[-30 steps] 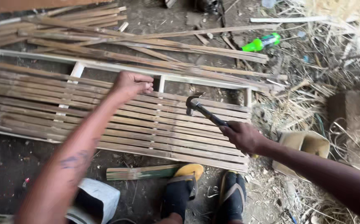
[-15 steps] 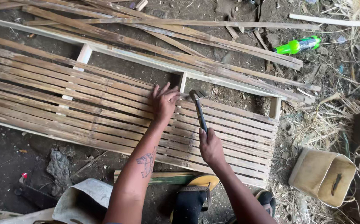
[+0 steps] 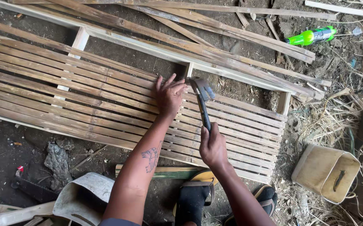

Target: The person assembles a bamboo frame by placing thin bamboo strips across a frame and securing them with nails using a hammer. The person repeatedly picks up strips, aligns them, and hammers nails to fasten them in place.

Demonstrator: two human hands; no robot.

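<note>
Since the earlier frame the hammer (image 3: 202,94) had dropped onto the stiff slat panel (image 3: 85,96), right hand (image 3: 213,146) clenched low on its handle, left hand (image 3: 169,94) splayed flat beside the head.

A green bottle (image 3: 311,36) lies well apart from a tan container (image 3: 315,169).

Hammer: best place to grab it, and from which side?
Grip the hammer at the lower end of its dark handle, coming from the near side by the feet, as the right hand does. The handle runs straight back toward the person; the head sits over the bamboo slats, close to the left hand pressed flat there, so the far end is crowded.
</note>
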